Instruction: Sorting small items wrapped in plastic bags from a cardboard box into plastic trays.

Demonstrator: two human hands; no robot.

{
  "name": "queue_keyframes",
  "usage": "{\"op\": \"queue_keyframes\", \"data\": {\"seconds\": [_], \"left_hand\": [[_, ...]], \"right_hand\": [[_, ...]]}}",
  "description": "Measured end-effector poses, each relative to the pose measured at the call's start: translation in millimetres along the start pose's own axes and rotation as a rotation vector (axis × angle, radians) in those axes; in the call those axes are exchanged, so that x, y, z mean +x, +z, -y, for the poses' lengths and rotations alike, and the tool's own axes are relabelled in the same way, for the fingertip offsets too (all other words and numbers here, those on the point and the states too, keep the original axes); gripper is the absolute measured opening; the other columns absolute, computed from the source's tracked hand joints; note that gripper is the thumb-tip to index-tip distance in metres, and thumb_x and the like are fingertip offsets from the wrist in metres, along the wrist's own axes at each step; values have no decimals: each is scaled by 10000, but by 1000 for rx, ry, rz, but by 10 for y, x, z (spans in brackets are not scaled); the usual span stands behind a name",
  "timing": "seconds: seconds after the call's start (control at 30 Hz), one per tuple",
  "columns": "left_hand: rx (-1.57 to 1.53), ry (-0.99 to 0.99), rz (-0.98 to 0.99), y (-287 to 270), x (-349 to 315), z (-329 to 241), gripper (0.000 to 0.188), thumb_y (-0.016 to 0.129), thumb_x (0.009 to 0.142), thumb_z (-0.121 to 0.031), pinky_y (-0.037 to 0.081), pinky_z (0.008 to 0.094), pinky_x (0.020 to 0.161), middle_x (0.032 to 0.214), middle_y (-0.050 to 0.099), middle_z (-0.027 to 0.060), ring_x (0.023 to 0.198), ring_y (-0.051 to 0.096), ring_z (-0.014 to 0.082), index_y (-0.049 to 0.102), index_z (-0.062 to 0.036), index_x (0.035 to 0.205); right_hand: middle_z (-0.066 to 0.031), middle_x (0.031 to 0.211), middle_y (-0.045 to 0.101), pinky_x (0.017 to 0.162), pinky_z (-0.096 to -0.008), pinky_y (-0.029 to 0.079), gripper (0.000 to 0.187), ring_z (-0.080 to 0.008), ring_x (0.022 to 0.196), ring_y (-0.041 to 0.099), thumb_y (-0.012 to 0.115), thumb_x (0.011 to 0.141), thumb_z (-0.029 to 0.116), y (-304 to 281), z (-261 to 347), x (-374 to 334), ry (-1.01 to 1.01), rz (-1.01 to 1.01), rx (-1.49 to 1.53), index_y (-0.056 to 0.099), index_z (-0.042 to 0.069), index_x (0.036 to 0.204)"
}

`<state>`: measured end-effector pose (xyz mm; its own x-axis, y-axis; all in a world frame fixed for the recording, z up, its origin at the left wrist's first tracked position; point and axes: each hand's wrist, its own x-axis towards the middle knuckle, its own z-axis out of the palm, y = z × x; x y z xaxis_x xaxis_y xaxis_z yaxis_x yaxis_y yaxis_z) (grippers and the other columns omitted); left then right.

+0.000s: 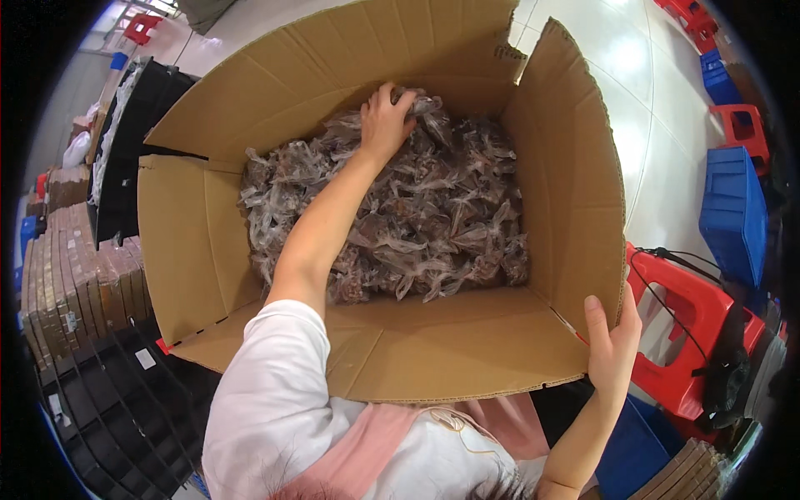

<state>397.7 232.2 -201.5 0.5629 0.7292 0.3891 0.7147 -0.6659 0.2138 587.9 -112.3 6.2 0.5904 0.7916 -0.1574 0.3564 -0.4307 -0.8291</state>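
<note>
A large open cardboard box (pixel 433 358) stands in front of me with its flaps up. Inside, many knotted clear plastic bags (pixel 417 225) with small dark brown contents lie packed side by side; I cannot make out what the contents are. My left hand (pixel 386 123) reaches across to the far side of the box, its fingers curled over a clear plastic bag (pixel 427 107) near the far wall. At the box's near right corner, my right hand (pixel 612 342) pinches the edge of the right flap, thumb on the inner face and fingers behind it.
A red plastic stool (pixel 679 325) stands close to the right of the box, with a dark cable over it. Blue bins (pixel 733 212) line the right side. On the left are stacked flattened cartons (pixel 83 267) and black crates (pixel 125 400).
</note>
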Motion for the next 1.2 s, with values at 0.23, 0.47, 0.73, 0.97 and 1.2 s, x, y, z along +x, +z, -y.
{"op": "queue_keyframes", "data": {"seconds": [0.23, 0.47, 0.73, 0.97, 1.2], "left_hand": [[-117, 121, 281, 160, 329, -652, 648, 680, 773, -314, 418, 475, 906, 1239, 487, 160, 1117, 496, 353, 396, -256, 1353], [-21, 203, 299, 936, -7, -693, 533, 484, 902, -413, 314, 518, 1006, 1328, 428, 191, 1248, 392, 358, 371, -200, 1377], [-312, -147, 117, 1029, -2, -308, 505, 664, 735, -180, 419, 420, 916, 1175, 541, 195, 1081, 508, 369, 506, -2, 1180], [-421, -180, 497, 1027, 237, -75, 420, 709, 729, -226, 436, 406, 892, 1096, 610, 159, 1036, 557, 346, 607, -56, 1100], [-167, 25, 228, 959, 129, -350, 468, 698, 743, -362, 394, 430, 928, 967, 649, 122, 913, 609, 305, 615, -65, 1095]], "right_hand": [[-151, 947, 646, 796, -318, 460, 342, -199, 867, 607, 567, 863, 115, 57, 69, 44, 16, -3, -33, 521, -48, 1160], [-142, 940, 644, 792, -312, 460, 350, -189, 861, 604, 576, 857, 115, 70, 72, 1, 41, -17, 41, 521, -52, 1159], [-155, 934, 637, 783, -321, 460, 361, -224, 845, 611, 587, 839, 126, 41, 70, 37, 45, -16, -21, 526, -53, 1146], [-164, 944, 635, 792, -325, 458, 369, -241, 854, 613, 586, 837, 126, 48, 55, 43, 21, -19, -11, 524, -52, 1155], [-172, 964, 636, 804, -333, 458, 374, -252, 881, 618, 585, 838, 127, 48, 50, 46, 23, -11, -32, 523, -49, 1163]]}}
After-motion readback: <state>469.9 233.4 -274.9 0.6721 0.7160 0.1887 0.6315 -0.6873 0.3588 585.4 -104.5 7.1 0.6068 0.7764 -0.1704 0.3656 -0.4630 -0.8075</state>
